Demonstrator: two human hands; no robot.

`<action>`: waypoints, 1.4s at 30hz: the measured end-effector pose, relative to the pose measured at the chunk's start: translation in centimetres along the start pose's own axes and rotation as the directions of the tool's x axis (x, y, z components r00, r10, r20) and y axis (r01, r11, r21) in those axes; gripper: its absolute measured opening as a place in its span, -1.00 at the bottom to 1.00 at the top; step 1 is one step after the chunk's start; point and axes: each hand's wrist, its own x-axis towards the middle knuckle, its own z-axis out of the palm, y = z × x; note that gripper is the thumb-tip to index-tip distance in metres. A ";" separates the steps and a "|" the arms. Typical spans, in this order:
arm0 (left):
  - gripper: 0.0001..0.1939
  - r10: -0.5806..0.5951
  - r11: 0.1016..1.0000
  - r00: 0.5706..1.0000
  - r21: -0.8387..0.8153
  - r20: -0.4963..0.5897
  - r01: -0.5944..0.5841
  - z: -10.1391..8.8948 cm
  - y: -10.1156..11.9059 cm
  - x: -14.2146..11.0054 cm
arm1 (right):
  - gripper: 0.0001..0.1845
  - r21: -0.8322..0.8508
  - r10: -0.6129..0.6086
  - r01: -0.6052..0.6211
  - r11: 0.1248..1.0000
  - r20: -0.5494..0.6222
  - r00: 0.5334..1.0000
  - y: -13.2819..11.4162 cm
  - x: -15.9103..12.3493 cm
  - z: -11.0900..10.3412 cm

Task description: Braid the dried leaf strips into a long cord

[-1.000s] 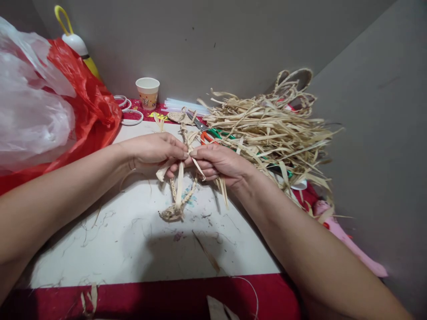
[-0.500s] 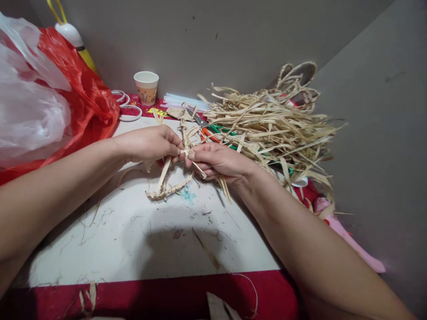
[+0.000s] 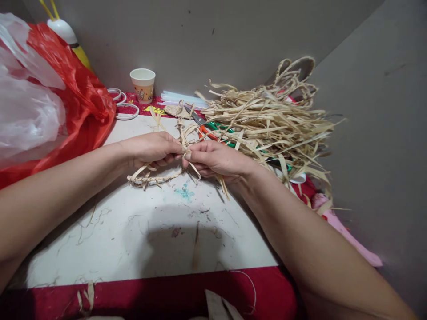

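Observation:
Between my two hands is a braid of dry straw [image 3: 156,178], pale and plaited, bent into a loop below my left hand and running up past my fingers. My left hand [image 3: 155,149] is closed, its thumb and fingertips pinching the braid from the left. From the right, my right hand [image 3: 215,159] pinches the same spot, closed, thumb on top. A loose flat straw strip sticks out under the right thumb. My fingers hide the exact point where the strands cross.
A heap of dry straw [image 3: 267,120] lies at the right over scissors [image 3: 203,124] with green and orange handles. Behind are a paper cup [image 3: 143,85], straws [image 3: 183,99] and white rings [image 3: 127,112]. A red plastic bag [image 3: 86,106] stands left. Fibre scraps dot the white board [image 3: 126,240].
The lower loop of the braid has swung left and up below my left hand. Both hands keep pinching at nearly the same place. The whole view has shifted slightly.

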 end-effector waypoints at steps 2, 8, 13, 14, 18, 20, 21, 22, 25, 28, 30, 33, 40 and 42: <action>-0.79 0.024 1.000 0.999 0.013 0.028 -0.025 -0.2 -0.2 0.1 | -0.84 -0.058 -0.005 0.003 0.998 -0.029 1.000 -0.1 -0.1 0.2; -0.77 0.048 0.999 0.998 0.017 0.037 -0.048 -0.2 -0.5 0.2 | -0.81 -0.164 -0.005 0.000 0.986 -0.031 0.999 -0.2 -0.2 0.1; -0.74 0.025 0.998 1.000 0.051 -0.016 -0.024 0.0 -0.3 -0.1 | -0.86 -0.181 0.017 -0.030 0.983 -0.076 0.997 -0.8 -0.8 -1.0; -0.74 0.029 0.998 0.999 0.064 -0.023 -0.027 0.0 -0.3 -0.1 | -0.86 -0.169 0.025 -0.041 0.985 -0.092 0.995 -0.9 -1.0 -1.1; -0.76 0.068 0.991 0.997 0.120 -0.039 -0.063 0.1 -0.3 0.0 | -0.81 -0.009 0.073 -0.075 0.997 -0.142 0.987 -1.4 -1.0 -0.2; -0.78 0.085 0.990 0.996 0.120 -0.038 -0.080 0.2 -0.4 0.0 | -0.79 0.078 0.081 -0.068 0.995 -0.174 0.981 -1.3 -0.9 1.0; -0.77 0.093 0.990 0.995 0.109 -0.036 -0.088 0.2 -0.4 0.1 | -0.79 0.096 0.073 -0.055 0.994 -0.194 0.978 -1.2 -0.8 1.8; -0.76 0.098 0.991 0.995 0.094 -0.032 -0.095 0.2 -0.5 0.1 | -0.79 0.087 0.058 -0.039 0.995 -0.223 0.973 -1.1 -0.8 2.5; -0.71 0.106 0.994 0.994 0.022 -0.029 -0.106 0.4 -0.5 0.1 | -0.82 -0.090 0.016 -0.049 0.995 -0.331 0.944 -0.7 -0.8 4.4; -0.67 0.084 0.995 0.995 -0.049 -0.056 -0.087 0.7 -0.3 -0.1 | -0.79 -0.457 -0.099 -0.108 0.883 -0.407 0.908 -0.2 -0.8 5.1; -0.62 0.056 0.995 0.995 -0.080 -0.086 -0.063 1.0 -0.1 -0.2 | -0.76 -0.717 -0.236 -0.140 0.683 -0.398 0.886 0.0 -0.8 5.1; -0.58 0.056 0.992 0.993 -0.103 -0.103 -0.067 1.3 0.0 -0.3 | -0.69 -0.902 -0.332 -0.242 0.359 -0.365 0.870 0.3 -0.8 5.2; -0.79 0.061 0.994 0.996 -0.086 -0.068 -0.067 1.0 -1.0 0.2 | -0.70 -0.972 -0.138 0.033 0.233 0.000 0.990 -1.6 -3.1 6.8; -0.80 0.058 0.992 0.996 -0.110 -0.061 -0.064 1.0 -1.1 0.3 | -0.71 -0.926 -0.095 0.194 0.324 0.173 0.980 -3.0 -4.3 6.6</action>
